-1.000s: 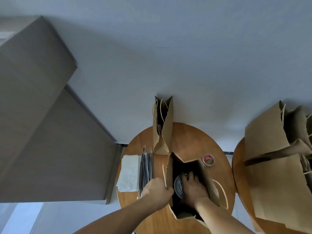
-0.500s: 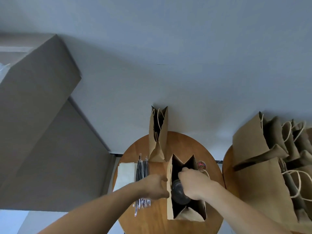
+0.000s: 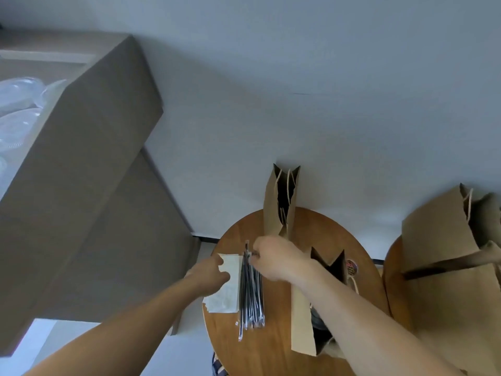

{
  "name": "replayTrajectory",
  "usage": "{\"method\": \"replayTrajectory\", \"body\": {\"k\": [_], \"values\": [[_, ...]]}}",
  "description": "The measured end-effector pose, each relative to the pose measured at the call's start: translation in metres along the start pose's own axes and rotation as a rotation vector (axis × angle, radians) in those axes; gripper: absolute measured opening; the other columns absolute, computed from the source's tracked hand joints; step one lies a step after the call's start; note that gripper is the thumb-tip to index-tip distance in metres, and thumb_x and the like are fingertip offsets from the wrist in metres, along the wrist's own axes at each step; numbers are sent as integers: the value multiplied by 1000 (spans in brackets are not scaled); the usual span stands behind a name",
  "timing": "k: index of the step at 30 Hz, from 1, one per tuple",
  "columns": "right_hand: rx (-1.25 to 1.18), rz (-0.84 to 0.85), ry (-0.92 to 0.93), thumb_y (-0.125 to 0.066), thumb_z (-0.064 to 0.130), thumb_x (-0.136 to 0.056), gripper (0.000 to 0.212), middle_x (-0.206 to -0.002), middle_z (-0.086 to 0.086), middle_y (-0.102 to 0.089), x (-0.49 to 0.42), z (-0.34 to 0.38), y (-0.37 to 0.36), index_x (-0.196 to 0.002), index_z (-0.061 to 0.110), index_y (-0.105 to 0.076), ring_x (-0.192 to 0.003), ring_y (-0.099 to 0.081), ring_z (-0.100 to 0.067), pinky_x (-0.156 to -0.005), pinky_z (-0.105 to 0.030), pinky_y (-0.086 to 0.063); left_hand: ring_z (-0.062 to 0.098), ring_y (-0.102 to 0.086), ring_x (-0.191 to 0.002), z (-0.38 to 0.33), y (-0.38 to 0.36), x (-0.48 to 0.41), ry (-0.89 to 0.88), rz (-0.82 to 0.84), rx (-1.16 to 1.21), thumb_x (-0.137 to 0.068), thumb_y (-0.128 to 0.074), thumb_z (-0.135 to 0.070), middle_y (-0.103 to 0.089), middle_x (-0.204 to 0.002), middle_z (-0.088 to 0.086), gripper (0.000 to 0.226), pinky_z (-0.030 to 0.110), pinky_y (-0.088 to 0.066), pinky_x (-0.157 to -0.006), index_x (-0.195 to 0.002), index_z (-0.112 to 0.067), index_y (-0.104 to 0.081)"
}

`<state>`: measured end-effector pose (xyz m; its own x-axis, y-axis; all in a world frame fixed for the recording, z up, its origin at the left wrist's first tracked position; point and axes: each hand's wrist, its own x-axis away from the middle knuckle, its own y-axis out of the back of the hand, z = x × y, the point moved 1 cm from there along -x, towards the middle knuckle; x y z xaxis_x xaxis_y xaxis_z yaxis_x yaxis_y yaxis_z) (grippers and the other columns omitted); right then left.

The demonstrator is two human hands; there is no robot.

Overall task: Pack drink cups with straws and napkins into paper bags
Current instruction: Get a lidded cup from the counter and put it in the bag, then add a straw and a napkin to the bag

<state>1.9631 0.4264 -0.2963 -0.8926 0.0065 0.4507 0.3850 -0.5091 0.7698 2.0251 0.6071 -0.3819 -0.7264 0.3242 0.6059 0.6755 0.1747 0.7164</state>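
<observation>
On the round wooden table point(image 3: 282, 346) stands an open brown paper bag point(image 3: 302, 321) with a dark-lidded cup point(image 3: 317, 320) partly visible inside, behind my right forearm. Left of it lies a bundle of wrapped black straws point(image 3: 250, 294) beside a stack of white napkins point(image 3: 226, 294). My right hand point(image 3: 276, 257) reaches across and pinches the far end of the straws. My left hand point(image 3: 210, 274) rests on the napkins, its fingers at the top sheet's edge, which is lifted. A second paper bag point(image 3: 279, 204) stands upright at the table's far side.
A small round tin of coloured clips point(image 3: 351, 267) lies right of the near bag. Several more paper bags point(image 3: 447, 267) crowd a second table on the right. Large cardboard boxes point(image 3: 81, 185) rise on the left, one with clear plastic lids point(image 3: 19, 104) inside.
Both hands left the near bag. The right hand came out of the bag, leaving the cup inside, and moved left to the straws. The left hand moved from the bag's rim to the napkins.
</observation>
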Motion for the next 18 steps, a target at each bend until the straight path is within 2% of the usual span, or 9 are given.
{"method": "replayTrajectory", "body": {"k": [1, 3, 4, 5, 9, 12, 14, 16, 18], "values": [[-25, 49, -31, -50, 31, -98, 21, -74, 2, -58, -12, 5, -11, -86, 16, -58, -65, -58, -14, -51, -25, -40, 17, -62, -102, 10, 1, -4, 25, -12, 17, -93, -53, -34, -60, -128, 0, 44, 25, -51, -76, -134, -18, -53], [-103, 114, -108, -52, 26, -95, 27, -69, 0, -54, -35, 11, -37, -70, 15, -50, -62, -56, -16, -48, -26, -37, 12, -62, -83, 26, 4, -9, 61, -44, 49, -95, -51, -38, -64, -100, -5, 24, 21, -48, -62, -109, -21, -60], [-140, 132, -148, -52, 23, -93, 27, -67, -1, -52, -45, 12, -53, -68, 16, -48, -60, -54, -16, -47, -26, -35, 10, -60, -77, 34, 5, -12, 85, -61, 61, -96, -49, -42, -63, -93, -4, 24, 21, -48, -60, -102, -20, -59], [-172, 140, -185, -52, 21, -92, 25, -67, -1, -51, -54, 12, -69, -69, 15, -48, -58, -52, -15, -46, -25, -33, 10, -59, -77, 42, 4, -14, 103, -72, 66, -97, -47, -45, -63, -94, -2, 29, 23, -48, -62, -102, -19, -59], [-252, 91, -351, -54, 21, -92, 19, -69, 2, -51, -85, 2, -134, -74, 17, -48, -55, -50, -11, -42, -23, -30, 16, -58, -93, 68, -11, -31, 141, -76, 107, -97, -46, -44, -63, -115, 4, 41, 26, -43, -71, -123, -15, -56], [-258, 77, -433, -55, 29, -94, 20, -74, 1, -55, -105, -11, -171, -81, 15, -51, -65, -59, -15, -49, -25, -42, 14, -55, -92, 81, -24, -48, 153, -53, 155, -96, -48, -40, -61, -118, 3, 43, 25, -40, -71, -129, -15, -55], [-229, 63, -456, -54, 37, -95, 24, -85, -2, -61, -116, -19, -189, -92, 13, -54, -75, -65, -19, -57, -28, -49, 5, -49, -77, 89, -34, -60, 154, -47, 166, -94, -50, -37, -58, -103, -4, 28, 21, -36, -60, -117, -22, -56], [-219, 13, -477, -54, 41, -94, 31, -97, -5, -64, -124, -25, -203, -104, 11, -55, -83, -66, -20, -61, -29, -50, 0, -41, -68, 95, -44, -70, 190, -40, 173, -92, -53, -35, -51, -87, -12, 10, 18, -32, -55, -99, -30, -48], [-216, -25, -488, -54, 42, -94, 35, -101, -6, -65, -131, -29, -215, -109, 10, -55, -86, -67, -21, -63, -30, -51, -1, -41, -66, 100, -52, -78, 219, -29, 176, -89, -54, -34, -47, -82, -14, 10, 18, -34, -55, -87, -35, -45]]}}
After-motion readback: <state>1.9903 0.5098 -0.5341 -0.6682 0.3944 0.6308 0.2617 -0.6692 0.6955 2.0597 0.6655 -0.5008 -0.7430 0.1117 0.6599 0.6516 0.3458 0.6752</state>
